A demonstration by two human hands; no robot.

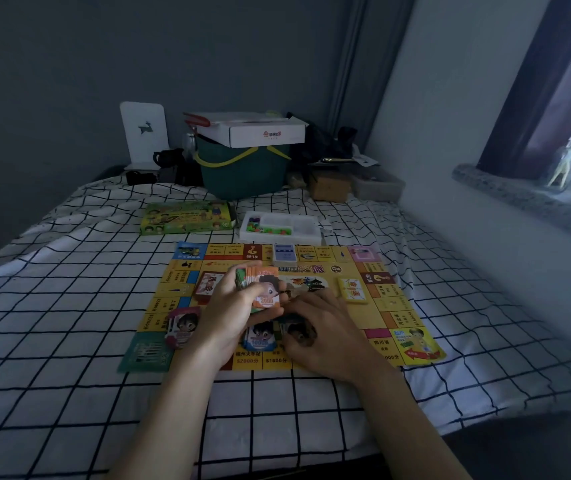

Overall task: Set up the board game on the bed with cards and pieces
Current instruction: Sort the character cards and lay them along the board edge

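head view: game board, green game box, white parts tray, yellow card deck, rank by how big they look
1. game board, clearly largest
2. green game box and white parts tray: box looks slightly bigger, but too close to rank
3. yellow card deck, smallest

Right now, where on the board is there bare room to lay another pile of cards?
Free: the strip of board between the yellow deck and its right edge. Crowded: the near middle, under the left hand holding a stack, the right hand and the blue pile.
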